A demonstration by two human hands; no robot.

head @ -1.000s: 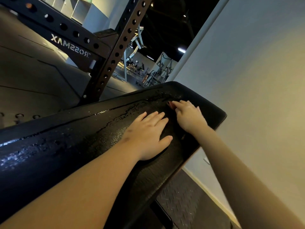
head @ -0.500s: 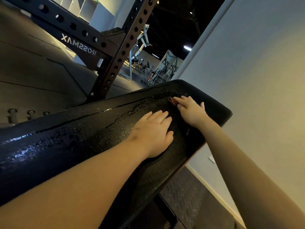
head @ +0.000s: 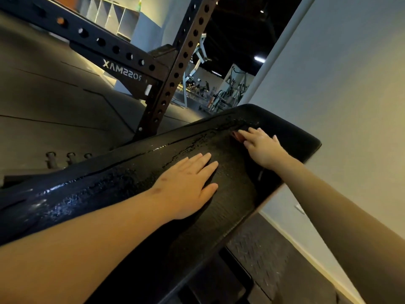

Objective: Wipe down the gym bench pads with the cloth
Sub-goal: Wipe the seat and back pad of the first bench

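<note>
Peeking from beneath right hand (head: 263,148): reddish cloth (head: 237,135), mostly hidden.

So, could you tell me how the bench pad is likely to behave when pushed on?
The bench pad probably won't shift or give much: the left hand lies flat on it without visibly denting it. Its glossy wet streaks suggest a slippery surface under the right hand.

One head-worn view, seemingly rolled sideways, looks forward and down, close over the bench pad (head: 230,194).
</note>
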